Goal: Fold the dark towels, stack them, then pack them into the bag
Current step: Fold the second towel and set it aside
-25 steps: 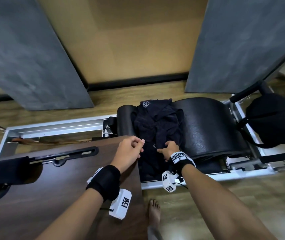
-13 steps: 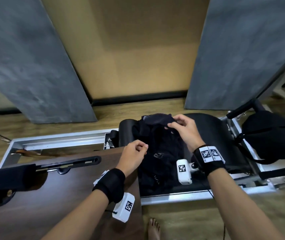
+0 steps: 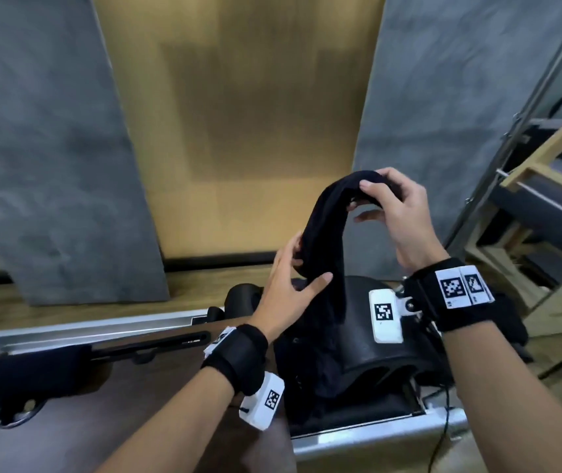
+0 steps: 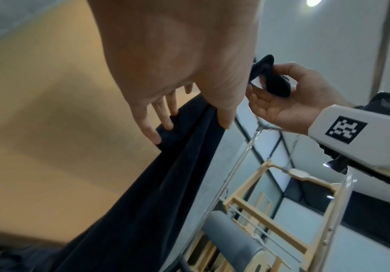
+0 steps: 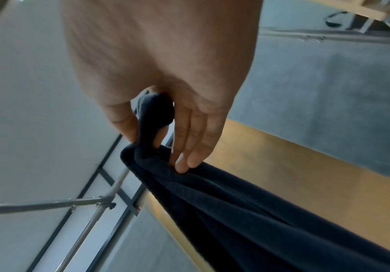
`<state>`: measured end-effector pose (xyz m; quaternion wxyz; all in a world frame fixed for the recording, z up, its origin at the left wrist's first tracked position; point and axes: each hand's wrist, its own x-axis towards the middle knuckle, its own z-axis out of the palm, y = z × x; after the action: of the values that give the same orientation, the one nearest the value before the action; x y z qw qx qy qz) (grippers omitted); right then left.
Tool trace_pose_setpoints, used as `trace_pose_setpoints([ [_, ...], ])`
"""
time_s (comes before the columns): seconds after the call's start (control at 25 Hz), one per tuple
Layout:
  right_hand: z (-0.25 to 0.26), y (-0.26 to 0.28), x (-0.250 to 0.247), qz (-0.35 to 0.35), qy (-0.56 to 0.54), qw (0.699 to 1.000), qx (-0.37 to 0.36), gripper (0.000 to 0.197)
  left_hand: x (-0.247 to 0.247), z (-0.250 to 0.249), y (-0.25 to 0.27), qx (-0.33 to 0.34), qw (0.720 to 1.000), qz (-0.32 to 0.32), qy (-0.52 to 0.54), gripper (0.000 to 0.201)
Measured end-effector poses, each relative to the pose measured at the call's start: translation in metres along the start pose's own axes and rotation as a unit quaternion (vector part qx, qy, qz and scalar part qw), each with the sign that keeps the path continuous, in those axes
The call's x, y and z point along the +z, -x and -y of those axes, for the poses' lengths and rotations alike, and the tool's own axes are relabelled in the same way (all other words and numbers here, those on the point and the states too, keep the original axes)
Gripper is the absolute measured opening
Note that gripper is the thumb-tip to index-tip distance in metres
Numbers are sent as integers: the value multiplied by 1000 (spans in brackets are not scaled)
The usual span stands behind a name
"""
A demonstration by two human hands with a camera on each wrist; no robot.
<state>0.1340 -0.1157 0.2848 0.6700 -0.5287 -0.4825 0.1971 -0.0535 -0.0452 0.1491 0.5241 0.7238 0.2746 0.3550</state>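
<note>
A dark towel [image 3: 327, 227] hangs lifted in a long bunched strip above the pile of dark towels [image 3: 307, 363] on the black curved barrel [image 3: 378, 353]. My right hand [image 3: 365, 196] pinches the strip's top end between thumb and forefinger, as the right wrist view shows [image 5: 145, 132]. My left hand [image 3: 310, 264] holds the strip lower down, thumb in front and fingers behind. In the left wrist view the towel [image 4: 166, 184] runs down from the left hand [image 4: 189, 128], with the right hand [image 4: 266, 79] beyond. A black shape [image 3: 511, 319] behind my right wrist may be the bag.
A dark brown wooden top [image 3: 68, 431] lies at the front left, with a black padded bar [image 3: 27, 373] on it. A silver metal frame [image 3: 85, 331] surrounds the barrel. Wooden and metal equipment [image 3: 546, 206] stands at the right. Grey panels flank a tan wall.
My right hand went from the pile's near edge to its far end and lifted one towel high. My left hand left the wooden top's edge and took hold of the raised towel.
</note>
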Motion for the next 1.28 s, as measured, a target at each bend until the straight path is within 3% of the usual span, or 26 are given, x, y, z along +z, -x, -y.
trace_pose_setpoints([
  [0.08, 35, 22, 1, -15, 44, 999, -21, 19, 3, -30, 16, 33, 998, 45, 19, 73],
  [0.2, 75, 72, -3, -41, 101, 994, -32, 26, 7, -54, 55, 72, 994, 74, 21, 31],
  [0.28, 95, 108, -12, -66, 126, 989, -33, 23, 6, -58, 84, 76, 991, 93, 57, 22],
  [0.44, 135, 203, -39, -118, 174, 977, -37, 15, -1, -67, 154, 93, 986, 110, 78, 27],
  [0.6, 165, 282, -57, -126, 205, 970, -25, 19, -10, -79, 216, 77, 985, 109, 109, 36],
  [0.72, 172, 320, -53, -97, 282, 954, -5, 14, -28, -92, 257, 69, 987, 92, 113, 23],
  [0.88, 166, 345, -32, -85, 283, 955, 13, 16, -57, -105, 300, 57, 993, 61, 89, 28],
  [1.04, 153, 356, -4, -72, 81, 991, 83, 43, -82, -112, 323, 16, 995, 62, 74, 36],
  [1.12, 144, 360, 19, -54, 47, 993, 93, 41, -96, -111, 334, 16, 996, 55, 71, 42],
  [1.28, 125, 364, 60, -30, 87, 994, 51, 24, -124, -111, 352, -14, 995, 50, 85, 39],
])
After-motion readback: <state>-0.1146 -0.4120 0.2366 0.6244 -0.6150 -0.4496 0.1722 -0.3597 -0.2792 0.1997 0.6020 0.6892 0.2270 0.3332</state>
